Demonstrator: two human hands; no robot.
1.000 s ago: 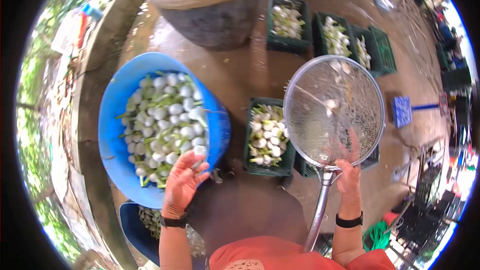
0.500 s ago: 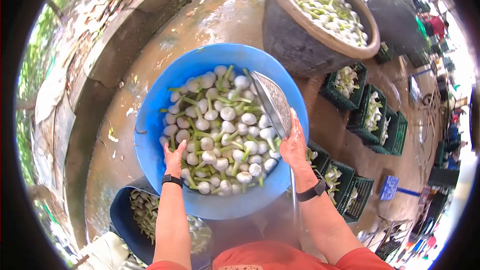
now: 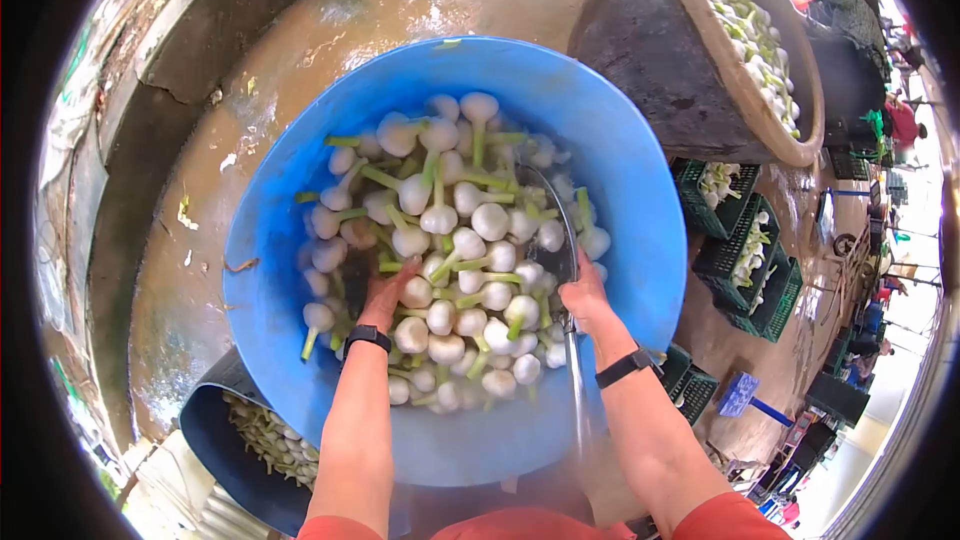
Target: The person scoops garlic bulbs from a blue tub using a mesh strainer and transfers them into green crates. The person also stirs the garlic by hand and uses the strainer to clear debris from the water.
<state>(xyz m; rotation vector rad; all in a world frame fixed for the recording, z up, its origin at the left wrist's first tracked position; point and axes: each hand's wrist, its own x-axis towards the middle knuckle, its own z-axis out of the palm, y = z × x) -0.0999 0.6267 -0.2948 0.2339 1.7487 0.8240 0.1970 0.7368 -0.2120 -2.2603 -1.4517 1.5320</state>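
A large blue tub [image 3: 300,140] holds many garlic bulbs [image 3: 490,222] with short green stems, apparently in water. My left hand [image 3: 388,292] reaches in among the bulbs at the left, thumb apart, touching some of them; its other fingers are partly hidden. My right hand [image 3: 587,298] grips the metal rim of a long-handled strainer [image 3: 566,220] at the right. The strainer's bowl is sunk among the garlic, so most of it is out of sight. Its shiny handle runs down over the tub's near rim.
At the upper right stands a big clay vat [image 3: 660,50] of garlic. Green crates [image 3: 735,260] with garlic line the right side. A dark bin [image 3: 215,430] of garlic sits at lower left, near a low concrete wall [image 3: 150,130]. A person [image 3: 845,30] is beyond the vat.
The strainer has gone from tilted above the bulbs to down among them. My left hand has moved right and deeper into the garlic. The tub looks closer now.
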